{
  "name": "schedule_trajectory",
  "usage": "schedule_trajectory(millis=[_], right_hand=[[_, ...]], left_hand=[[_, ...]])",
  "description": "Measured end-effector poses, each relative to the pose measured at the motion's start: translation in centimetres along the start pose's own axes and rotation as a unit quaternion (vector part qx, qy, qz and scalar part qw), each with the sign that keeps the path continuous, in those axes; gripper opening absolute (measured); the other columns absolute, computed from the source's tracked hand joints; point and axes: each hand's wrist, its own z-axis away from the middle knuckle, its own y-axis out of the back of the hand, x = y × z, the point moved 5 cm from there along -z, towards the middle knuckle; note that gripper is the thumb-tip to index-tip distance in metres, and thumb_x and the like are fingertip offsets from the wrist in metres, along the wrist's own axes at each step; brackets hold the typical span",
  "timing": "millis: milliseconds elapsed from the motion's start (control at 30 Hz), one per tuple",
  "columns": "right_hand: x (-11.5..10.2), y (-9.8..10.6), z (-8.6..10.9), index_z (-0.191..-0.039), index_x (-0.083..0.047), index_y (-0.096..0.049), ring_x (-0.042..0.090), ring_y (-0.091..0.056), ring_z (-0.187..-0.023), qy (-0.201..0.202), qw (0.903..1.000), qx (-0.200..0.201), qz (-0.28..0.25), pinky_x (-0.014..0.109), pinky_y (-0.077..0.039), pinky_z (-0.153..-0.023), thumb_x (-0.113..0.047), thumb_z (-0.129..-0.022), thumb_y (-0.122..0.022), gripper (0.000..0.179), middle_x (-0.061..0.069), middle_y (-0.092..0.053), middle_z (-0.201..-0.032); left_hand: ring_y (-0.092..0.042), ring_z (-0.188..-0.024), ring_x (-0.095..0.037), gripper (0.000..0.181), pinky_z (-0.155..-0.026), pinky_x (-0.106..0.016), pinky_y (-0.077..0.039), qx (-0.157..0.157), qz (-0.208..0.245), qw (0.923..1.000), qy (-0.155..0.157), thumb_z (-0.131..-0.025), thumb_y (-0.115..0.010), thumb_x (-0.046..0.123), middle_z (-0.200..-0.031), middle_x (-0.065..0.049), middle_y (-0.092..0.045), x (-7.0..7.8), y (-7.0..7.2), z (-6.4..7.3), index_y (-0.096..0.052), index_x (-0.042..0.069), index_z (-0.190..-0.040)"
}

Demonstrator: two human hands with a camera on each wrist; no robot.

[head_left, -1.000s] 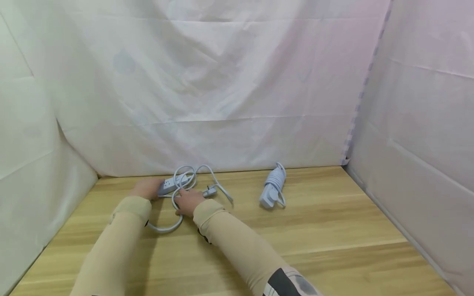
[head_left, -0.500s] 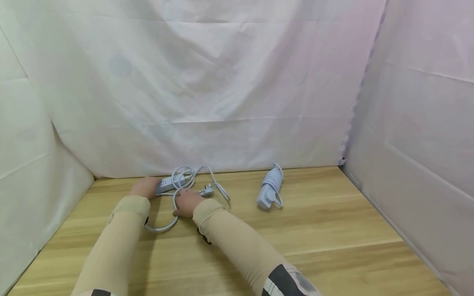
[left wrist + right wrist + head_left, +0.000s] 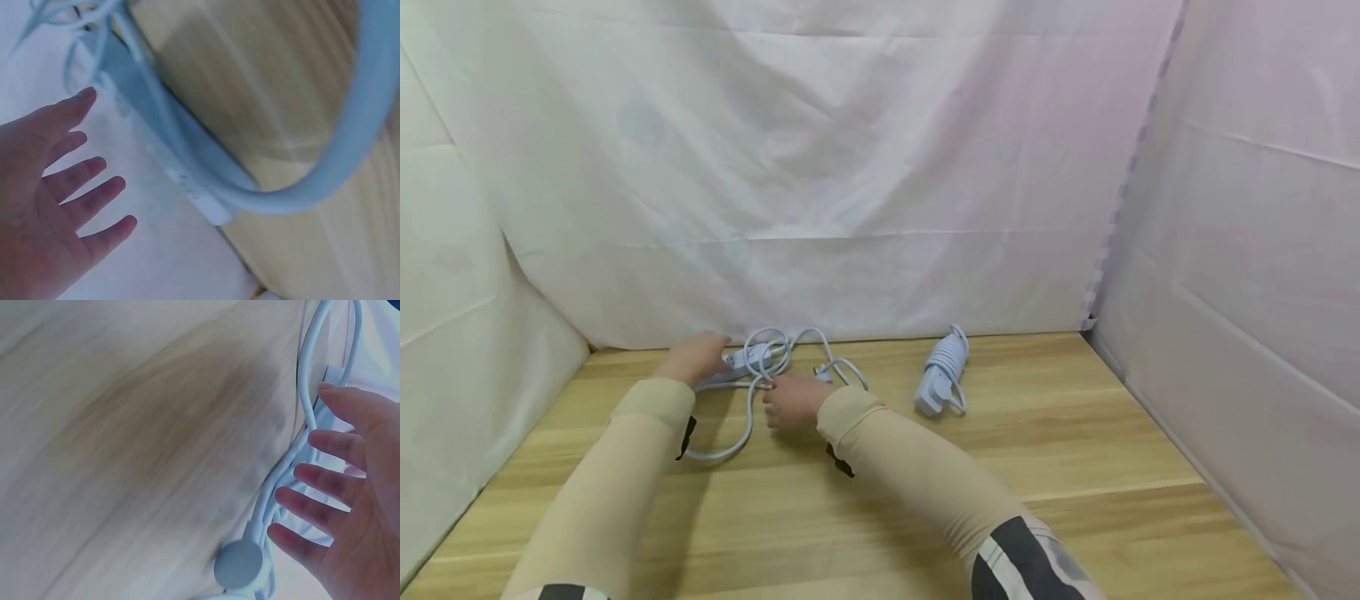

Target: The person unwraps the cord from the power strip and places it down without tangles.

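Note:
A white power strip [image 3: 748, 357] lies at the back left of the table in the head view, its cord [image 3: 748, 421] looped loosely over it and curving forward. My left hand [image 3: 695, 357] is at the strip's left end. In the left wrist view, that hand's fingers [image 3: 103, 200] are spread and hold nothing, beside the strip [image 3: 215, 169]. My right hand [image 3: 796, 402] is by the cord, with the plug [image 3: 822, 374] just beyond it. The right wrist view shows its fingers [image 3: 312, 509] extended, ungripping, near the cord and the round-backed plug [image 3: 239, 564].
A second white power strip [image 3: 942, 375], its cord wound tightly around it, lies farther right on the wooden table [image 3: 1075, 433]. White cloth [image 3: 850, 208] hangs behind the table and along both sides.
My right hand has shifted slightly right, off the cord it was at. The left hand has risen a little from the strip's end. The loose strip and cord have barely moved.

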Motion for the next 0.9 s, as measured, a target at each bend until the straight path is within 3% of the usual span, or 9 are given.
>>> schedule_trajectory(millis=[100, 300, 433, 667, 900], right_hand=[[0.5, 0.2, 0.7, -0.129, -0.019, -0.061, 0.015, -0.055, -0.111, 0.001, 1.0000, 0.007, 0.003, 0.030, -0.045, -0.092, -0.042, -0.097, -0.055, 0.040, 0.001, -0.058, -0.123], [1.4, 1.1, 2.8, -0.134, -0.018, -0.059, 0.017, -0.057, -0.111, 0.012, 0.9998, 0.016, -0.008, 0.032, -0.046, -0.094, -0.043, -0.097, -0.057, 0.045, 0.002, -0.056, -0.125], [1.7, 2.2, 4.8, -0.135, -0.018, -0.058, 0.018, -0.056, -0.115, 0.021, 0.9996, 0.014, 0.013, 0.034, -0.042, -0.100, -0.043, -0.097, -0.057, 0.046, 0.003, -0.055, -0.129], [2.4, 2.8, 8.6, -0.136, -0.019, -0.057, 0.017, -0.051, -0.121, 0.033, 0.9983, 0.005, 0.047, 0.033, -0.040, -0.101, -0.043, -0.097, -0.057, 0.045, 0.000, -0.055, -0.131], [3.6, 2.6, 11.8, -0.134, -0.020, -0.059, 0.018, -0.050, -0.120, 0.044, 0.9963, 0.042, 0.060, 0.036, -0.041, -0.099, -0.039, -0.097, -0.059, 0.042, 0.000, -0.055, -0.130]], left_hand=[[-0.049, -0.118, -0.049, 0.055, -0.098, -0.060, -0.038, 0.009, -0.003, 0.9999, -0.009, -0.090, -0.068, 0.015, -0.129, -0.033, -0.052, 1.0, 0.8, -0.2, -0.048, -0.012, -0.133], [-0.051, -0.118, -0.047, 0.050, -0.097, -0.059, -0.039, 0.013, -0.024, 0.9995, -0.019, -0.094, -0.064, 0.020, -0.129, -0.029, -0.054, 2.8, 1.9, -0.4, -0.050, -0.008, -0.133], [-0.051, -0.119, -0.045, 0.050, -0.097, -0.058, -0.039, 0.015, -0.045, 0.9987, -0.022, -0.095, -0.063, 0.022, -0.130, -0.027, -0.055, 4.1, 2.4, -0.3, -0.051, -0.005, -0.134], [-0.057, -0.113, -0.041, 0.050, -0.090, -0.056, -0.046, 0.031, -0.085, 0.9950, -0.042, -0.094, -0.065, 0.028, -0.127, -0.021, -0.059, 6.7, 2.4, 0.6, -0.053, 0.002, -0.136], [-0.064, -0.098, -0.034, 0.045, -0.079, -0.049, -0.052, 0.067, -0.095, 0.9899, -0.082, -0.093, -0.067, 0.029, -0.115, -0.016, -0.065, 9.7, 1.9, 2.1, -0.059, 0.004, -0.129]])
